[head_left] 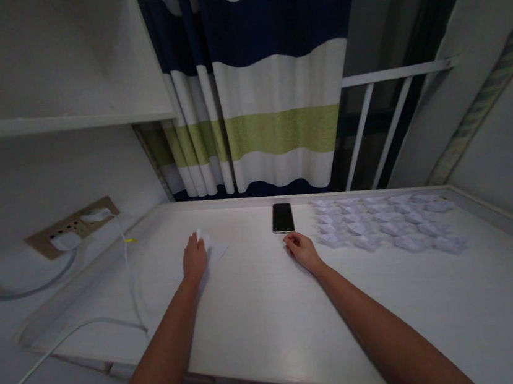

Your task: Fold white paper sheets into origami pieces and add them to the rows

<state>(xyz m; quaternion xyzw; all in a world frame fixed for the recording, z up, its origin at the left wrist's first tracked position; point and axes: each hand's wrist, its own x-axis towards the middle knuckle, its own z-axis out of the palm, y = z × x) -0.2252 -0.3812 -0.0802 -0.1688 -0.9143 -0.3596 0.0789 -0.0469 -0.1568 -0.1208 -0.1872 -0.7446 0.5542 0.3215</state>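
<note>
At the left of the table, my left hand [194, 257] is closed on a piece of white paper [199, 234] that shows past the fingertips. More flat white paper [218, 249] lies just right of that hand; whether it is the same piece I cannot tell. My right hand [303, 251] rests on the tabletop with its fingers curled in, and nothing shows in them. Just beyond those fingertips lies a black smartphone [282, 218], flat and dark-screened. To the right, several folded white paper pieces [394, 227] are laid out in rows.
The white table [272, 321] ends at a near edge below my arms. A white cable [90, 323] crosses its left side from a wall socket panel [74, 227]. A striped curtain [279, 89] hangs behind, beside white window bars [392, 132]. A shelf [61, 121] juts out upper left.
</note>
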